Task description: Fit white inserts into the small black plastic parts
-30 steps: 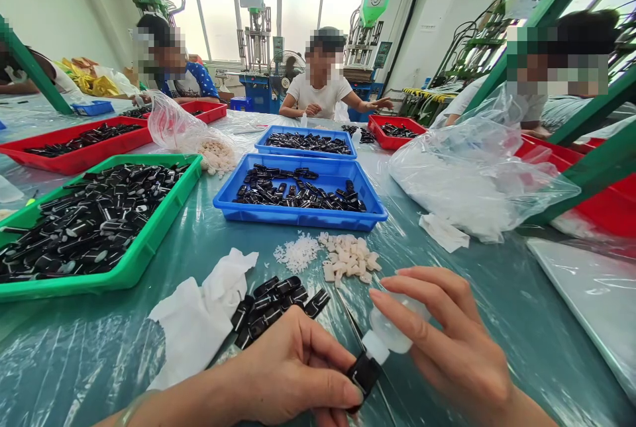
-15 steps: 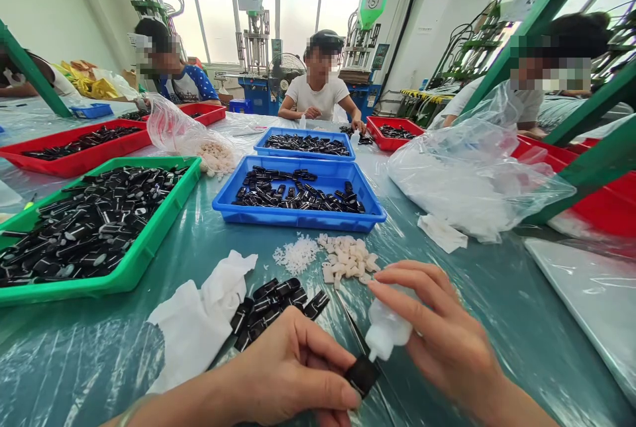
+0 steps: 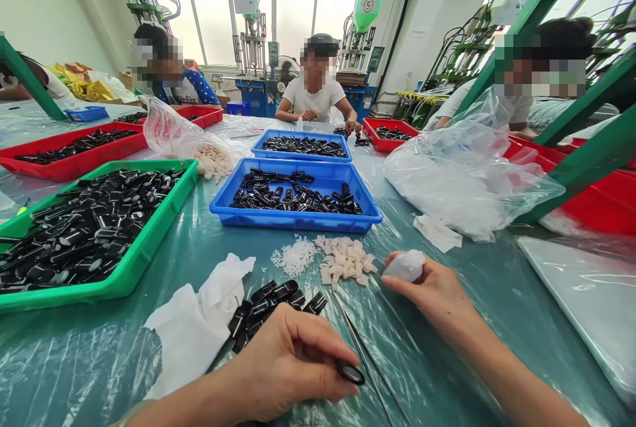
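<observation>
Between thumb and fingers, my left hand pinches a small black plastic part, its oval end turned toward me. My right hand is closed around a white squeeze bottle, held to the right of the other hand. Tweezers lie on the table between the two hands. Just behind my left hand is a loose pile of black parts. Beyond the tweezers sit a heap of cream-coloured small pieces and a heap of white small bits.
A crumpled white cloth or tissue lies left of my hands. A green tray and a blue tray hold many black parts. Clear plastic bags stand at right, near a green frame post. Co-workers sit across the table.
My right hand has drawn the bottle away from the black part, up and to the right, and its nozzle no longer faces the part. The black part has been turned in my left hand.
</observation>
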Tool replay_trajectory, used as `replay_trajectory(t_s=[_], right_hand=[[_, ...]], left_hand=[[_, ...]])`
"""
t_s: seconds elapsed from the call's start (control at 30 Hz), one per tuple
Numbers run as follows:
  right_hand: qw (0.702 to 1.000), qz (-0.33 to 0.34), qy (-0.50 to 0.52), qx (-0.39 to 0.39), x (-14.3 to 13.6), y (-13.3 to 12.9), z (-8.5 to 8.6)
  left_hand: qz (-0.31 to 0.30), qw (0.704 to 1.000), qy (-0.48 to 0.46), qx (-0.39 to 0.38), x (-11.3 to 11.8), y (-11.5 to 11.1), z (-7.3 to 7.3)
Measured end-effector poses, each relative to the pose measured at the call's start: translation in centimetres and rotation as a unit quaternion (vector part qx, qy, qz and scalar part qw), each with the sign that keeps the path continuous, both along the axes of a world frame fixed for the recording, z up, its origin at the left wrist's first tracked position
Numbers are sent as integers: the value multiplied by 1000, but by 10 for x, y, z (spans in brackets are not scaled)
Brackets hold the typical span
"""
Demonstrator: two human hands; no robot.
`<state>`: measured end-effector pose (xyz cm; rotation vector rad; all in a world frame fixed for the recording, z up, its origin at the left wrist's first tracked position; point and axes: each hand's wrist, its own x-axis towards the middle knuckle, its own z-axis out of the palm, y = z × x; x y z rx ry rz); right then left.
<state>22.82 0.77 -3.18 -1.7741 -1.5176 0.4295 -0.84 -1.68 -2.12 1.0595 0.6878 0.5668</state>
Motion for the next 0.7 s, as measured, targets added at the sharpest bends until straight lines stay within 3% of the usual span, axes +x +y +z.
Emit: replay_trajectory(t_s=[0.2,0.4,0.47,0.53,0.7], right_hand=[[999,-15,14,37,10,7,-9],[970,-93,-64,218,1,-8,4],[950,1,-147,276,-9,-16,6],[941,122,-197,248,-19,-20,1],[938,172,-247,171,-32,-16,-25]], left_hand=[[29,998,-9,-57,1,1,1],[50,995,19,-86,0,1,4],[55,995,21,-86,0,1,4],[55,995,22,-82,1,1,3],[44,996,27,-75,1,1,1]])
